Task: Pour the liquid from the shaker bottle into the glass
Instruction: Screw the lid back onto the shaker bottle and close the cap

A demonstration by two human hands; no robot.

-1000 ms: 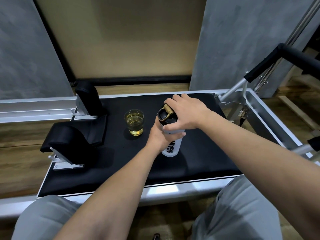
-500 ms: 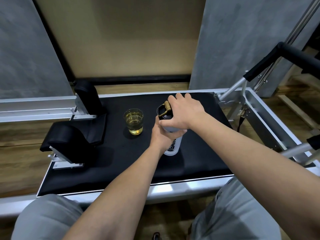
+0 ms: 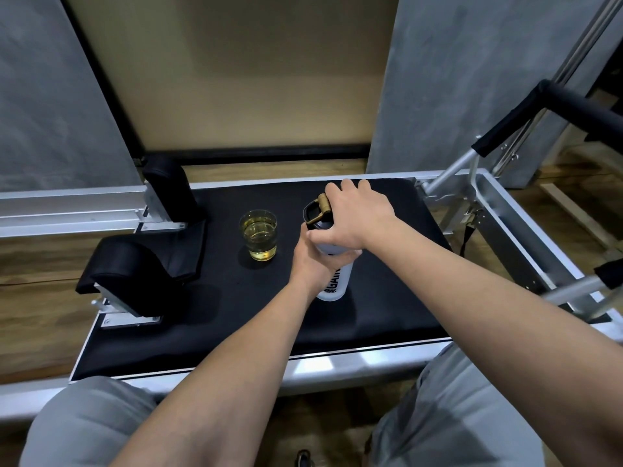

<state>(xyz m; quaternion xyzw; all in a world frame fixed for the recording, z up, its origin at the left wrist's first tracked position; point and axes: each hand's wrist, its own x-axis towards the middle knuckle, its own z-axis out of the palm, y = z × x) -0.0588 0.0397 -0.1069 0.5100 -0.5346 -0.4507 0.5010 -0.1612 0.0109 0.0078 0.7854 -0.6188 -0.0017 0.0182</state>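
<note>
Grey concrete-look panels (image 3: 50,96) are seen on either side of a beige wall section (image 3: 256,75), and a wooden floor (image 3: 30,264) runs beneath a metal-framed bench. A black padded platform (image 3: 236,308) is carried by the silver frame (image 3: 337,364), with two black shoulder pads (image 3: 131,264) mounted at its left end and a black-sleeved bar (image 3: 526,112) raised at the right.

On the platform a shaker bottle (image 3: 333,281) is stood upright, slightly right of centre. Its pale, translucent body is printed with black lettering, only partly readable behind the hand, and it is topped by a dark lid (image 3: 317,219) with a gold-coloured flip catch (image 3: 322,205). The lower body is wrapped by the left hand (image 3: 313,261), whose fingers are closed firmly around it from the near-left side. The lid is covered from above and from the right by the right hand (image 3: 357,217), with the thumb pressed along the near edge of the lid and the fingers curled over the far side, so the cap is gripped. Whether the spout is sealed cannot be told.

A clear glass (image 3: 258,234) is placed just left of the bottle, apart from it and from both hands. It is upright and filled to roughly half with a yellowish liquid (image 3: 259,246).

Grey-clad knees (image 3: 87,423) are visible at the bottom edge.
</note>
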